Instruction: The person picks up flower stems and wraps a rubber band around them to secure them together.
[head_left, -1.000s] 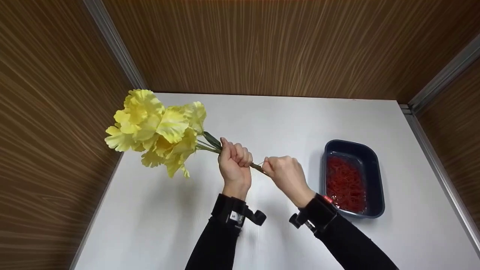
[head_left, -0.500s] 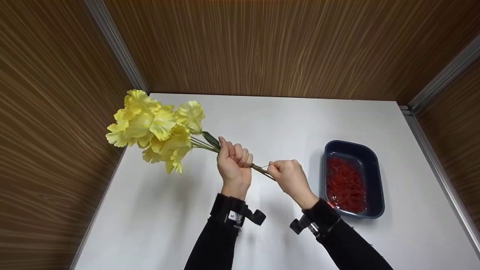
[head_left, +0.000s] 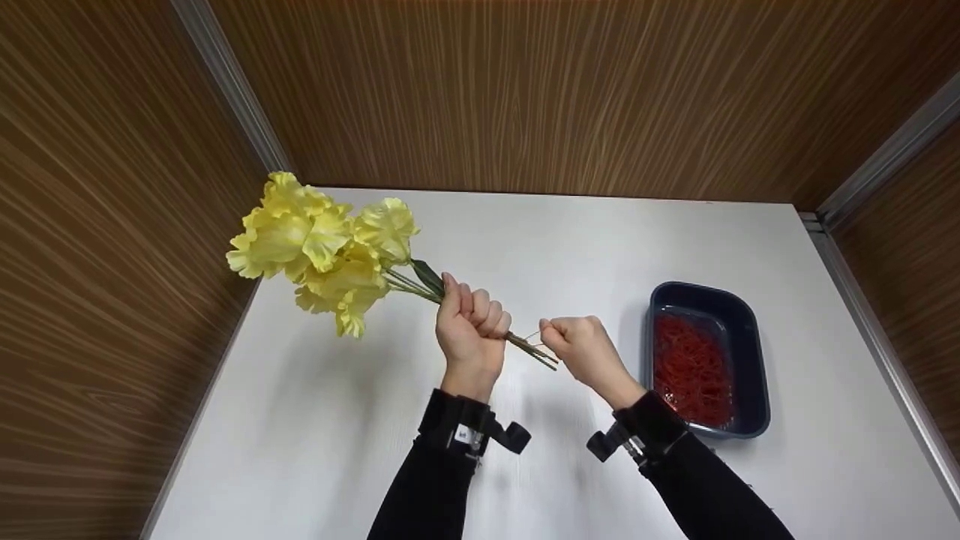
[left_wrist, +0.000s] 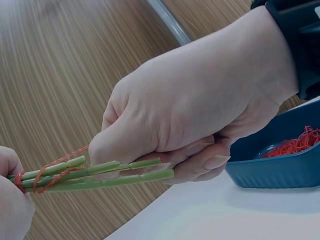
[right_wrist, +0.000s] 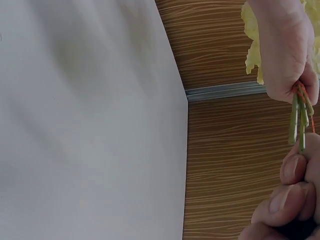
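Observation:
A bunch of yellow artificial flowers (head_left: 322, 251) is held above the white table (head_left: 322, 435). My left hand (head_left: 471, 326) grips the green stems in a fist just below the leaves. The cut stem ends (head_left: 538, 352) stick out to the right of that fist. A red rubber band (left_wrist: 50, 170) is looped round the stems (left_wrist: 100, 175) next to my left fingers. My right hand (head_left: 576, 341) pinches the band (head_left: 532, 335) and holds it stretched away from the stem ends. In the right wrist view the band (right_wrist: 302, 92) sits by the left fist (right_wrist: 285, 50).
A dark blue tray (head_left: 746, 330) filled with several red rubber bands (head_left: 690, 367) stands on the table to the right of my right hand. Wood-grain walls (head_left: 525, 90) close in the table on the left, back and right.
My right hand has drawn to the right, away from the left fist, so the stem ends now show between the hands. The blossoms have swung slightly up and to the right.

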